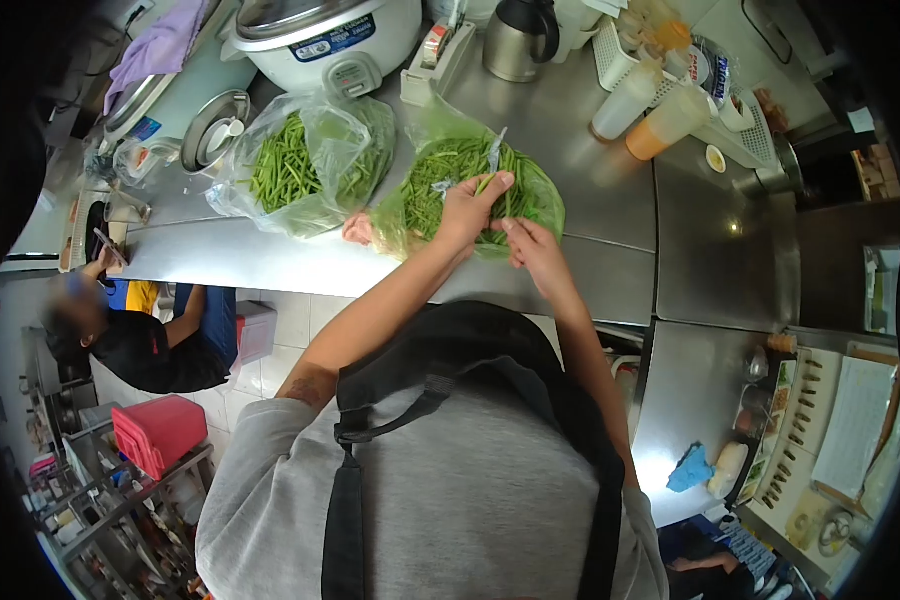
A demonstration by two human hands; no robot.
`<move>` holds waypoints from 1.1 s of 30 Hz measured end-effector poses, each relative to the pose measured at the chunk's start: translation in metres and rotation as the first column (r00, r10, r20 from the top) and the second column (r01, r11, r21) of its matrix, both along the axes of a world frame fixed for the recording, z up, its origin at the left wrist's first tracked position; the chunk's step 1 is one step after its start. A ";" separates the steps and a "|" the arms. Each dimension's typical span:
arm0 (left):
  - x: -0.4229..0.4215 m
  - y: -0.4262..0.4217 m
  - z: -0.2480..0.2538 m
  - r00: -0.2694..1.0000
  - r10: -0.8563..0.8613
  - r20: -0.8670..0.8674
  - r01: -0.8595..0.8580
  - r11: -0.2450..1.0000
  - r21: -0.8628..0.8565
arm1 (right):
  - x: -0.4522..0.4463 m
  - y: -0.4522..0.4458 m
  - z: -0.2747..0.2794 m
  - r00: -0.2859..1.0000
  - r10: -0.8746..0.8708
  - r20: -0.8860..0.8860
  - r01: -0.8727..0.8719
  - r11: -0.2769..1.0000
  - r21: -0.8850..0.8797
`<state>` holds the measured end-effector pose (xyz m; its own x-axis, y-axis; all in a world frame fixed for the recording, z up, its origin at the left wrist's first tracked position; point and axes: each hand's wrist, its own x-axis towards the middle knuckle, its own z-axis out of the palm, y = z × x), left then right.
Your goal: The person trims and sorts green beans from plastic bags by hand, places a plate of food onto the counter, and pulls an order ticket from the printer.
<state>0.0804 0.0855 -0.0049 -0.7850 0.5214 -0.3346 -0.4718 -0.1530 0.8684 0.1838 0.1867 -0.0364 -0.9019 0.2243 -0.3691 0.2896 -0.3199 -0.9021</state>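
Note:
My left hand (470,210) is closed, thumb pressed to fingers, round some green stems above an open plastic bag of cut green vegetables (425,190). Just to its right, my right hand (530,248) has its fingers pinched together at the bag's near edge, by the lower part of the stems. What its fingertips hold is too small to make out. A second clear plastic bag of cut green stems (282,172) lies to the left on the steel counter (600,210). Something pinkish (358,229) sits between the bags at the counter's edge.
A large rice cooker (320,50) and a steel jug (518,42) stand at the back. Squeeze bottles (667,122) and white baskets are at the right. Metal bowls (215,135) stand at the left. A seated person (150,350) is at the far left, above a red bin (160,435).

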 end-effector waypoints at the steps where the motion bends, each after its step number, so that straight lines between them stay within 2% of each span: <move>1: -0.004 -0.002 -0.004 0.999 0.017 -0.042 -0.017 1.000 -0.017 | -0.003 -0.005 0.003 1.000 0.012 0.025 -0.014 0.994 0.111; 2: -0.009 -0.002 -0.011 0.996 0.037 -0.083 -0.040 0.999 -0.031 | -0.007 -0.009 0.006 1.000 -0.009 0.004 0.008 0.970 0.244; 3: -0.015 0.003 -0.031 0.963 0.116 -0.242 -0.112 0.993 0.029 | -0.010 -0.015 0.009 1.000 -0.023 -0.017 0.028 0.928 0.373; 6: -0.023 -0.006 -0.025 0.863 0.073 -0.500 -0.181 0.969 -0.170 | -0.018 -0.031 0.030 0.995 0.045 -0.092 0.030 0.730 0.683; 7: -0.025 -0.011 -0.023 0.869 0.040 -0.492 -0.158 0.967 -0.200 | -0.021 -0.034 0.035 0.986 0.103 -0.128 0.030 0.651 0.758; 8: -0.027 -0.015 -0.022 0.848 0.065 -0.525 -0.191 0.963 -0.191 | -0.024 -0.036 0.039 0.974 0.162 -0.159 0.040 0.567 0.823; 10: -0.030 -0.024 -0.017 0.801 0.097 -0.591 -0.244 0.954 -0.173 | -0.028 -0.042 0.048 0.962 0.216 -0.169 0.012 0.583 0.812; 11: -0.033 -0.033 -0.014 0.797 0.049 -0.603 -0.217 0.953 -0.210 | -0.030 -0.044 0.051 0.956 0.237 -0.175 0.001 0.590 0.807; 15: -0.040 -0.056 -0.009 0.845 0.014 -0.534 -0.194 0.939 -0.283 | -0.042 -0.061 0.061 0.935 0.341 -0.101 -0.083 0.486 0.870; 18: -0.049 -0.067 -0.032 0.896 -0.077 -0.437 -0.036 0.969 -0.244 | -0.052 -0.072 0.072 0.903 0.427 -0.040 -0.176 0.453 0.874; 20: -0.055 -0.074 -0.041 0.953 -0.213 -0.215 0.193 0.975 -0.110 | -0.060 -0.079 0.081 0.879 0.477 0.009 -0.241 0.426 0.872; 21: -0.058 -0.078 -0.042 0.949 -0.296 -0.109 0.296 0.955 -0.024 | -0.063 -0.082 0.084 0.874 0.486 -0.025 -0.219 0.439 0.871; 24: -0.068 -0.081 -0.046 0.894 -0.438 -0.092 0.445 0.892 0.080 | -0.069 -0.091 0.090 0.869 0.486 -0.093 -0.177 0.481 0.859; 26: -0.071 -0.089 -0.019 0.882 -0.470 -0.036 0.471 0.878 0.085 | -0.071 -0.094 0.095 0.875 0.474 -0.099 -0.179 0.505 0.844; 27: -0.074 -0.093 -0.006 0.871 -0.491 -0.009 0.490 0.868 0.086 | -0.071 -0.094 0.097 0.884 0.458 -0.093 -0.206 0.560 0.803; 30: -0.093 -0.098 0.003 0.923 -0.253 -0.289 0.251 0.967 -0.045 | -0.065 -0.088 0.097 0.927 0.365 -0.089 -0.204 0.688 0.696; 32: -0.111 -0.112 0.019 0.864 0.037 -0.502 -0.123 0.982 -0.141 | -0.061 -0.079 0.092 0.953 0.282 -0.110 -0.139 0.729 0.670; 33: -0.124 -0.120 0.031 0.748 0.165 -0.643 -0.367 0.910 -0.193 | -0.060 -0.072 0.087 0.951 0.244 -0.188 -0.061 0.749 0.660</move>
<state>-0.0433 -0.0342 0.0264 -0.9634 0.2180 0.1560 0.1836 0.1129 0.9765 0.1240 0.1146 0.0507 -0.9832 0.1757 0.0494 0.0229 0.3872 -0.9217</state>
